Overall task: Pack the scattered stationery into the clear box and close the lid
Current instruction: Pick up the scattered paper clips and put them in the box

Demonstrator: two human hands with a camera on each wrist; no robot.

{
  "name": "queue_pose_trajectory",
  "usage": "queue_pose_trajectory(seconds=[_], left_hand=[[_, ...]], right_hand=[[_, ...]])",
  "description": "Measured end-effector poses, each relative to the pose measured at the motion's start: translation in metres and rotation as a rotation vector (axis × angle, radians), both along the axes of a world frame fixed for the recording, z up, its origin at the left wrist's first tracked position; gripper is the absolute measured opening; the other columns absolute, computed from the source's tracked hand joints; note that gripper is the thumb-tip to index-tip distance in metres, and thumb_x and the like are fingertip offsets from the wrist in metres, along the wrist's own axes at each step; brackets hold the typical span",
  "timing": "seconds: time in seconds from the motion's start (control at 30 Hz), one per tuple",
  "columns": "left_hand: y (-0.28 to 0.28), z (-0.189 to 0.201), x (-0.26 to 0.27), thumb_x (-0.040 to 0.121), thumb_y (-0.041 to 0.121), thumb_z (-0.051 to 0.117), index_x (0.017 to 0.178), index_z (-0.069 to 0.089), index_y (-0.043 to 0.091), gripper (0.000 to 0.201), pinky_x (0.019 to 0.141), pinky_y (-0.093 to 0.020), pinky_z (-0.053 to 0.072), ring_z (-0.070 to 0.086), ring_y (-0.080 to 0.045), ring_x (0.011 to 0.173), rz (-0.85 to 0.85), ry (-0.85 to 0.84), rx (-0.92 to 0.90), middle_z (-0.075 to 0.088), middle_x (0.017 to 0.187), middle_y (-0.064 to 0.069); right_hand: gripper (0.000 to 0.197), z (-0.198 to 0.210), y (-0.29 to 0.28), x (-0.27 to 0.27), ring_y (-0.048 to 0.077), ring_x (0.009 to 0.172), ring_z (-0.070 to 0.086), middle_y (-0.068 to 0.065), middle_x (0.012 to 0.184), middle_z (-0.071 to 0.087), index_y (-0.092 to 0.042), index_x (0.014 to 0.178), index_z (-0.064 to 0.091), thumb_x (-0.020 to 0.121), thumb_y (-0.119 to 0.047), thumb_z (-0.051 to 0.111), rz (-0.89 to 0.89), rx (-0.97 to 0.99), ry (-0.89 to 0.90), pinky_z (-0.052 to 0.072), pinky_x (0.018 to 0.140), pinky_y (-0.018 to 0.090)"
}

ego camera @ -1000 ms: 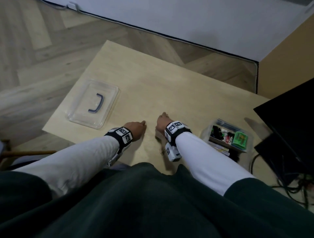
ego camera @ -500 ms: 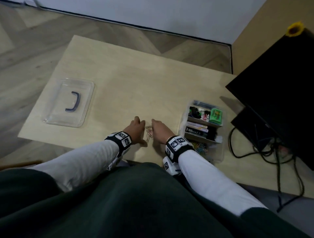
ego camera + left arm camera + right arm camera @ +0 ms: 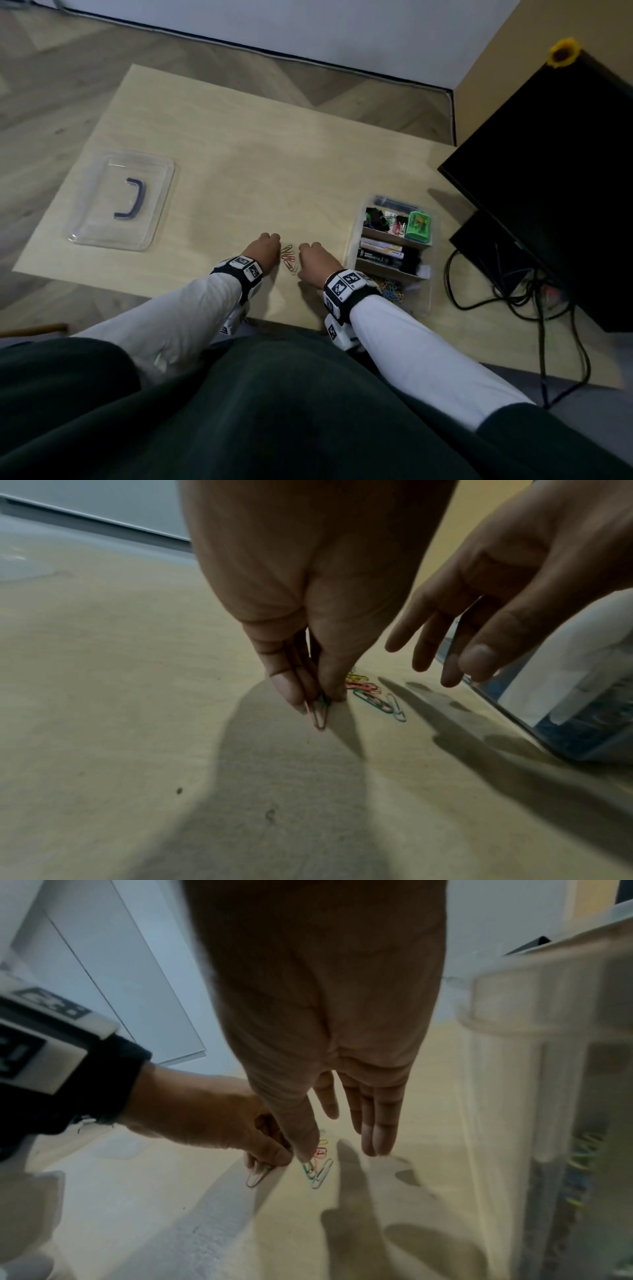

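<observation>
A small pile of coloured paper clips point(image 3: 287, 257) lies on the wooden table point(image 3: 260, 154) near its front edge, between my two hands. My left hand point(image 3: 270, 247) pinches a couple of paper clips point(image 3: 320, 712) between thumb and fingertips, their ends touching the table. My right hand point(image 3: 313, 255) hovers just right of the pile with straight fingers point(image 3: 375, 1139), its thumb tip on a green clip point(image 3: 309, 1167). The clear box point(image 3: 352, 240) stands to the right, holding pens, binder clips, a green sharpener and paper clips. Its clear lid point(image 3: 92, 226) with a dark handle lies far left.
A black monitor point(image 3: 548, 178) and tangled cables point(image 3: 513, 294) stand right of the box. The box wall point(image 3: 507, 1085) is close beside my right hand. My dark-clothed lap fills the bottom of the head view, against the table's front edge.
The head view has swung right and down. Both hands have drawn back toward the front edge and closed in on the paper clip pile; the left now pinches clips.
</observation>
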State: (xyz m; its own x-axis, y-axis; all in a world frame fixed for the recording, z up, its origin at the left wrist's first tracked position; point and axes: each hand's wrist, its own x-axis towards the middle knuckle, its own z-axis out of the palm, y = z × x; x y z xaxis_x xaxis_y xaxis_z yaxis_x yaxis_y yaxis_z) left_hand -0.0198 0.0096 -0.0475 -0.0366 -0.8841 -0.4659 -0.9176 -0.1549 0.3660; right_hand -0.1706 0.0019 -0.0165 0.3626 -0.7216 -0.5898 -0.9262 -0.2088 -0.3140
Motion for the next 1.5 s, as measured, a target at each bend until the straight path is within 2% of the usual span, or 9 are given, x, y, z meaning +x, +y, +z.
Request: queue_pose_trajectory(seconds=[0.23, 0.37, 0.5, 0.73, 0.97, 1.17, 1.3, 1.4, 1.5], left_hand=[[0.006, -0.001, 0.023, 0.092, 0.011, 0.05, 0.092, 0.053, 0.008, 0.004, 0.07, -0.037, 0.042, 0.06, -0.037, 0.091, -0.02, 0.009, 0.034, 0.064, 0.099, -0.019], [0.01, 0.005, 0.043, 0.086, 0.009, 0.055, 0.09, 0.059, 0.01, 0.006, 0.076, -0.039, 0.051, 0.062, -0.031, 0.086, 0.121, 0.132, 0.01, 0.069, 0.092, -0.01], [0.01, 0.006, 0.063, 0.087, 0.005, 0.057, 0.09, 0.056, 0.011, 0.007, 0.073, -0.032, 0.044, 0.061, -0.029, 0.089, 0.221, 0.192, -0.065, 0.067, 0.096, -0.01], [0.017, 0.006, 0.067, 0.084, -0.008, 0.04, 0.095, 0.048, 0.008, 0.021, 0.082, -0.04, 0.048, 0.056, -0.037, 0.082, 0.207, 0.219, -0.011, 0.046, 0.108, -0.019], [0.03, -0.003, 0.064, 0.088, -0.003, 0.041, 0.101, 0.046, -0.001, 0.014, 0.071, -0.04, 0.039, 0.055, -0.038, 0.088, 0.08, 0.175, 0.036, 0.059, 0.099, -0.025], [0.037, -0.006, 0.054, 0.089, 0.028, 0.061, 0.113, 0.046, 0.002, 0.039, 0.079, -0.041, 0.047, 0.057, -0.037, 0.097, 0.093, -0.014, 0.032, 0.053, 0.11, -0.018], [0.038, -0.008, 0.047, 0.092, 0.019, 0.061, 0.113, 0.047, 0.0, 0.032, 0.081, -0.045, 0.048, 0.057, -0.04, 0.099, 0.058, -0.057, 0.028, 0.053, 0.114, -0.022], [0.037, -0.006, 0.046, 0.095, 0.013, 0.053, 0.11, 0.047, -0.001, 0.022, 0.081, -0.047, 0.048, 0.057, -0.041, 0.097, 0.036, -0.052, 0.032, 0.054, 0.113, -0.023], [0.037, -0.004, 0.046, 0.095, 0.01, 0.048, 0.109, 0.047, 0.0, 0.017, 0.077, -0.043, 0.044, 0.057, -0.04, 0.096, 0.026, -0.042, 0.025, 0.056, 0.111, -0.023]], right_hand=[[0.059, -0.007, -0.004, 0.02, 0.042, 0.1, 0.06, 0.018, 0.126, 0.04, -0.008, 0.127, 0.042, 0.079, -0.011, 0.077, 0.03, -0.069, 0.008, 0.047, 0.076, 0.04], [0.062, -0.014, -0.008, 0.029, 0.039, 0.098, 0.058, 0.018, 0.126, 0.038, -0.008, 0.124, 0.042, 0.076, -0.014, 0.081, 0.031, -0.108, 0.025, 0.045, 0.072, 0.039], [0.047, -0.021, -0.01, 0.034, 0.039, 0.092, 0.059, 0.019, 0.122, 0.043, -0.005, 0.12, 0.045, 0.082, -0.003, 0.072, 0.063, -0.178, 0.012, 0.039, 0.065, 0.037], [0.028, -0.021, -0.015, 0.037, 0.037, 0.085, 0.06, 0.018, 0.114, 0.05, 0.0, 0.107, 0.052, 0.081, 0.009, 0.059, 0.148, -0.21, 0.047, 0.034, 0.063, 0.036], [0.024, -0.021, -0.021, 0.04, 0.037, 0.098, 0.062, 0.018, 0.118, 0.055, -0.001, 0.114, 0.054, 0.091, 0.003, 0.051, 0.092, -0.169, 0.091, 0.04, 0.07, 0.035], [0.014, -0.024, -0.022, 0.041, 0.037, 0.096, 0.062, 0.018, 0.111, 0.062, -0.002, 0.108, 0.055, 0.095, -0.009, 0.055, -0.091, -0.148, 0.016, 0.039, 0.068, 0.034], [0.01, -0.021, -0.02, 0.043, 0.036, 0.088, 0.064, 0.017, 0.101, 0.064, -0.003, 0.102, 0.055, 0.095, -0.011, 0.057, -0.307, -0.129, -0.146, 0.051, 0.071, 0.038], [0.012, -0.017, -0.018, 0.046, 0.034, 0.078, 0.068, 0.016, 0.089, 0.068, -0.013, 0.082, 0.052, 0.093, -0.01, 0.057, -0.506, -0.071, -0.331, 0.059, 0.073, 0.048], [0.019, -0.007, -0.016, 0.047, 0.027, 0.065, 0.067, 0.016, 0.084, 0.067, -0.016, 0.081, 0.05, 0.093, -0.002, 0.056, -0.761, 0.07, -0.563, 0.06, 0.063, 0.041]])
